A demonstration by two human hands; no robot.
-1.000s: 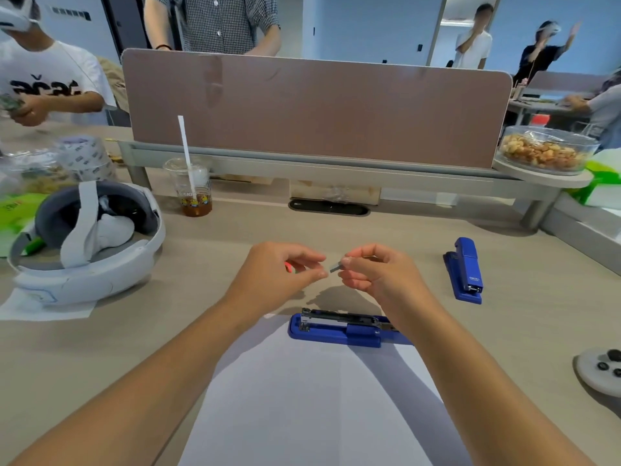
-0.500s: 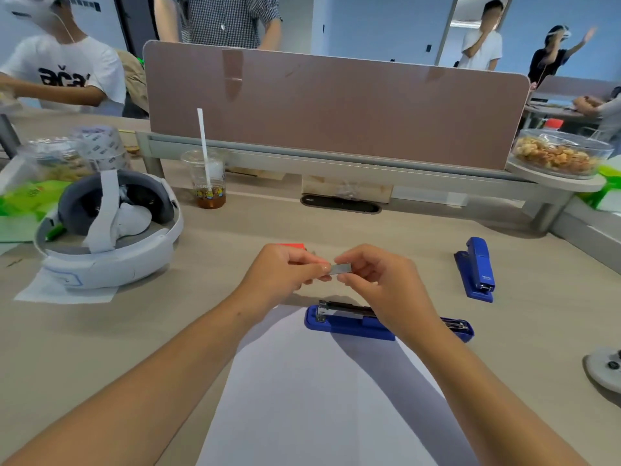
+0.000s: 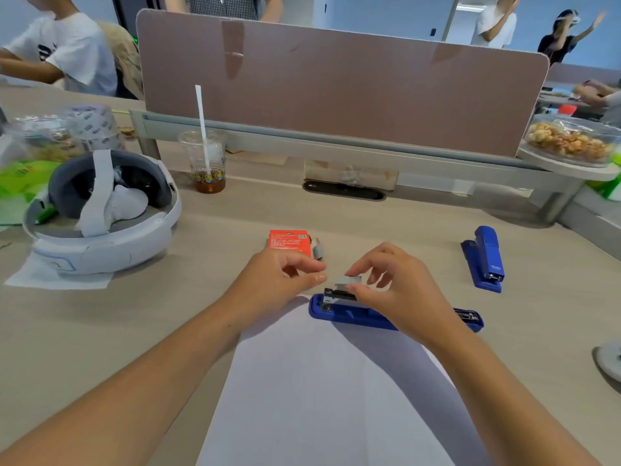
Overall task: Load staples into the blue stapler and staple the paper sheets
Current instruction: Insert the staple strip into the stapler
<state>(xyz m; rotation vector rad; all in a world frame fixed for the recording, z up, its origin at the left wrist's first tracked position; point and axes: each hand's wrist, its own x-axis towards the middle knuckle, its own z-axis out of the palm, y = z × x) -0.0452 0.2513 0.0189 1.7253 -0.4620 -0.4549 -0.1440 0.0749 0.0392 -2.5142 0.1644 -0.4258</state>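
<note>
A blue stapler (image 3: 349,316) lies opened flat across the far edge of the white paper sheets (image 3: 329,398), its metal staple channel facing up. My right hand (image 3: 393,290) pinches a grey strip of staples (image 3: 348,281) just above the left end of that channel. My left hand (image 3: 279,280) hovers beside it, fingers curled, thumb tip close to the strip and holding nothing I can make out. A red staple box (image 3: 289,241) sits behind my left hand with a loose grey staple strip (image 3: 318,252) next to it.
A second blue stapler (image 3: 485,258) lies shut at the right. A white headset (image 3: 97,213) sits at the left, a plastic cup with a straw (image 3: 205,163) behind it. A desk divider (image 3: 336,85) runs across the back, with a snack bowl (image 3: 571,139) at the right. People stand beyond.
Both hands came down toward the opened stapler. The staple strip, earlier held between both hands, is now in the right hand alone, and the red box is uncovered.
</note>
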